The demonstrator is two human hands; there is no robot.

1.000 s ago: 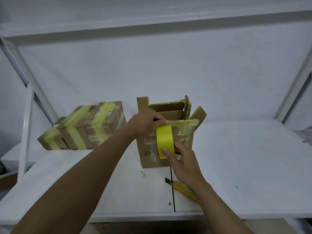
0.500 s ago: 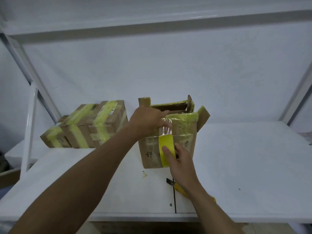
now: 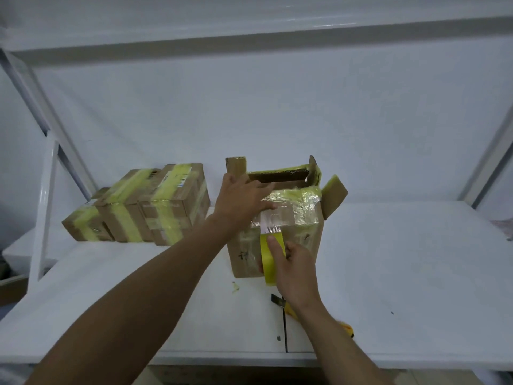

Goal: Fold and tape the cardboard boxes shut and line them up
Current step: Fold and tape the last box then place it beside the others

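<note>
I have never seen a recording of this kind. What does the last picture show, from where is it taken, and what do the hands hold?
There is no machine here. A person works with bare hands, and a camera worn on the head looks forward and down at them. The left hand presses flat on top of a half-open box. The right hand holds a yellow tape roll against the box's front, and a clear strip runs from it up to the left hand. On the white table, at the left, three taped boxes stand side by side. A yellow knife lies partly hidden under the right forearm.
</note>
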